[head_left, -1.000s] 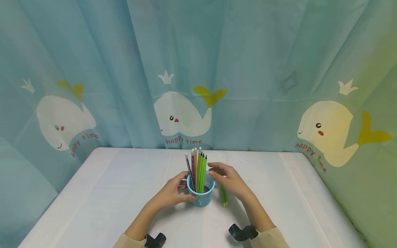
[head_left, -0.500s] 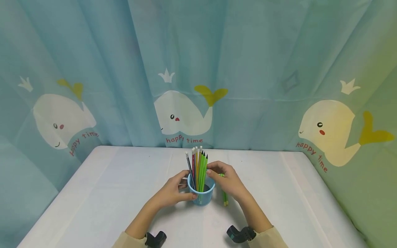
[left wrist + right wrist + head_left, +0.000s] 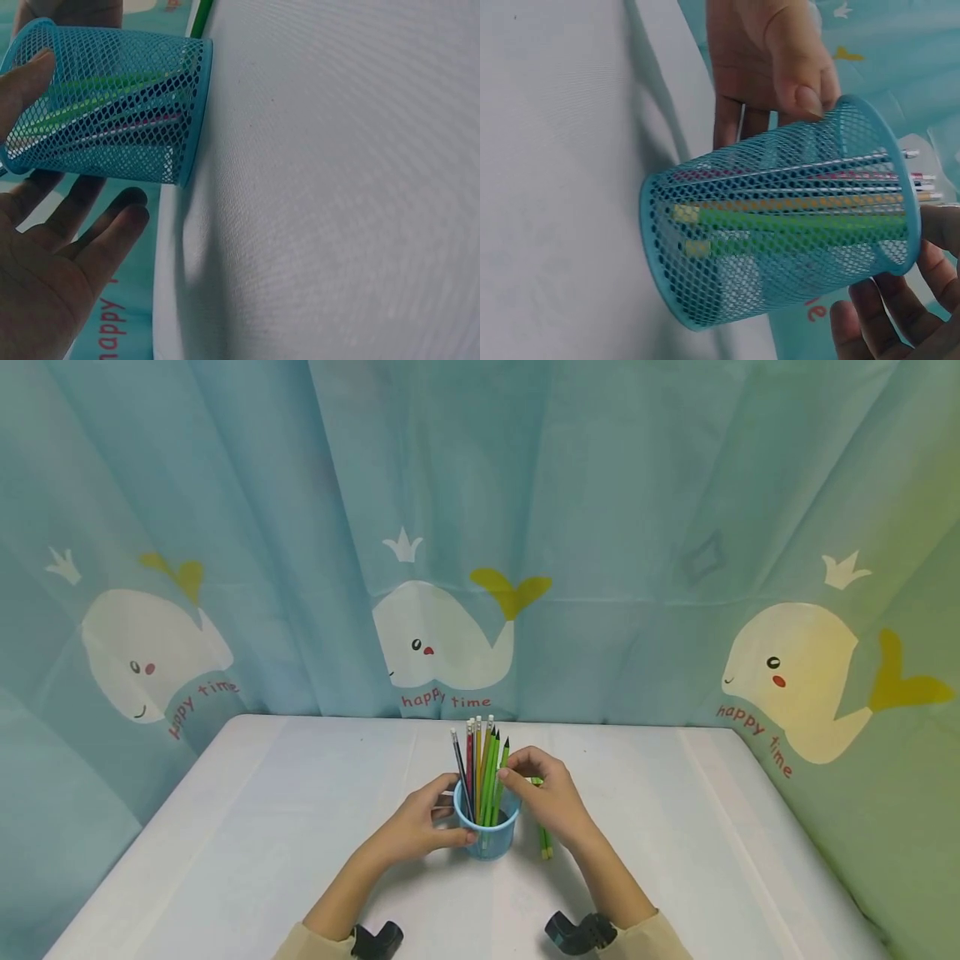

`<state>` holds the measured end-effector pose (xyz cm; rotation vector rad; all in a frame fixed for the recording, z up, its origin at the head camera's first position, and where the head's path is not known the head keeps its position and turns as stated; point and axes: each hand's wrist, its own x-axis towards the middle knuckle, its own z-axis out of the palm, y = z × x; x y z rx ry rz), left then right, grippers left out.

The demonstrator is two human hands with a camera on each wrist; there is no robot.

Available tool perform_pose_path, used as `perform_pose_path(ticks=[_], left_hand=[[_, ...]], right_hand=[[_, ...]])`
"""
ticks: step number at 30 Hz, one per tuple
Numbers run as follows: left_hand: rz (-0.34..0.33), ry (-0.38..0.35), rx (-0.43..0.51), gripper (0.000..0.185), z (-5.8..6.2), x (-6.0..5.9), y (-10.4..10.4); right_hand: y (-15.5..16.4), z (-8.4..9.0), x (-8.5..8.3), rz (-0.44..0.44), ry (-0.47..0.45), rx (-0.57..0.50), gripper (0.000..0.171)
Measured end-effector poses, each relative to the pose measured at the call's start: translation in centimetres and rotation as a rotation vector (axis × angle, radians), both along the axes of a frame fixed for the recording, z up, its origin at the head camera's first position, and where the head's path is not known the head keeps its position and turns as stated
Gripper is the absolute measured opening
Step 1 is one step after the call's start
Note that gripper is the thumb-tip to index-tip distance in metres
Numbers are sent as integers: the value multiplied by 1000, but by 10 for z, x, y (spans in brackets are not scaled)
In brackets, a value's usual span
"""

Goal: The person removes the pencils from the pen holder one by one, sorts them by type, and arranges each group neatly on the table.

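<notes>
While the left hand (image 3: 415, 827) grips the blue mesh cup (image 3: 487, 835) of pencils, the right hand (image 3: 551, 802) pinches 1 green pencil (image 3: 501, 781) standing in it. 2 green pencils (image 3: 544, 843) lie just beside the cup; the white table (image 3: 225, 843) stretches wide on both sides.

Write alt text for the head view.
A person's left hand holds a blue mesh cup of pencils on a white table while the right hand pinches a green pencil standing in it.
</notes>
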<state>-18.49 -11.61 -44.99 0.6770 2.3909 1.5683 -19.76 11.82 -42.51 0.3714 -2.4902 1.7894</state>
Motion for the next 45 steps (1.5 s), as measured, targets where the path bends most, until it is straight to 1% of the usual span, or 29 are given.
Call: perform_pose_path(ticks=[6,12,17,20,25,29,33,39,42,45], left_hand=[[-3,-8,7,74,0,0,-1],[-1,-25,16,74,1,2,0],[-1,-23,15,74,2,2,1],[-1,-20,15,74,2,1,2],[4,-28,10,74,3,1,2],[6,-26,6,75,2,1,1],[5,-24,2,76,1,2,1],[4,-24,3,76,2,2,0],[2,-26,8,76,2,1,0],[1,-32,11,75,2,1,0]], right_hand=[[4,5,0,-5,8,-32,13],[10,15,2,25,-13,-120,17],[18,24,2,49,-13,-173,22],[23,28,2,71,-16,-229,25],[29,36,5,108,-51,-332,27],[32,41,8,102,-86,-395,28],[35,45,9,95,-110,-446,23],[43,48,7,79,-94,-470,17],[46,48,5,58,-101,-470,21],[48,46,2,37,-118,-458,28]])
